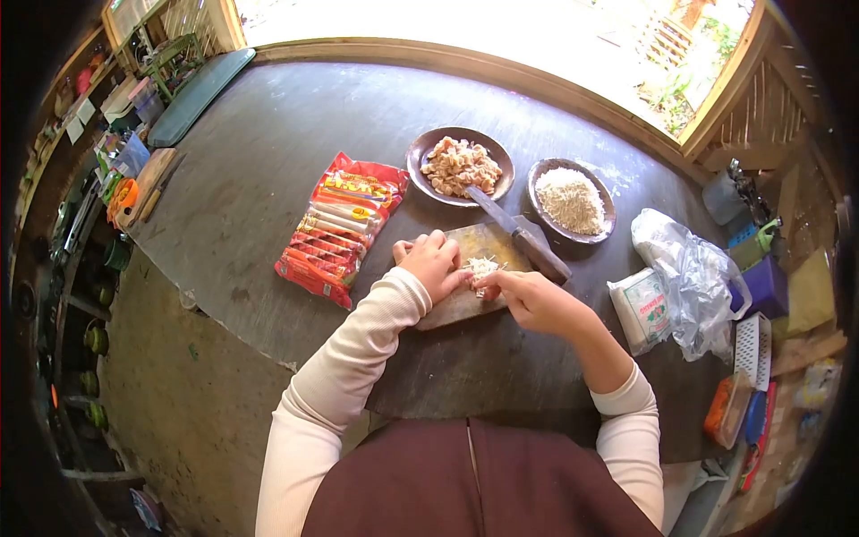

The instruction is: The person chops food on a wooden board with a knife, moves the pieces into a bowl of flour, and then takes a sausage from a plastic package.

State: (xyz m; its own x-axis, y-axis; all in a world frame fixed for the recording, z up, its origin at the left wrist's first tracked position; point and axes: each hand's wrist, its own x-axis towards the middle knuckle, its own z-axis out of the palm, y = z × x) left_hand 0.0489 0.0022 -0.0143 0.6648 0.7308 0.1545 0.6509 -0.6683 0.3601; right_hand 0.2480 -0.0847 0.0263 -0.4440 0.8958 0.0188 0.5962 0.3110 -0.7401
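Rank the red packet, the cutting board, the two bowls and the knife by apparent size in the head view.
1. red packet
2. cutting board, partly covered, so its rank is unsure
3. bowl of brown pieces and bowl of white crumbs, which look alike
4. knife

Dark grey worktop [268, 161]; red-and-yellow striped packet [340, 228]; brown bowls [420, 157]; white shreds [481, 266]; cream sleeves [358, 358]; clear plastic bag [693, 277].

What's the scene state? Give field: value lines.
left hand: on small wooden cutting board, fingertips at white shredded pile
right hand: fingertips at the pile
knife: dark-handled knife lying across the board's far edge
bowls: brown bowl of fried pieces, brown bowl of white powder
left of board: red sausage packet
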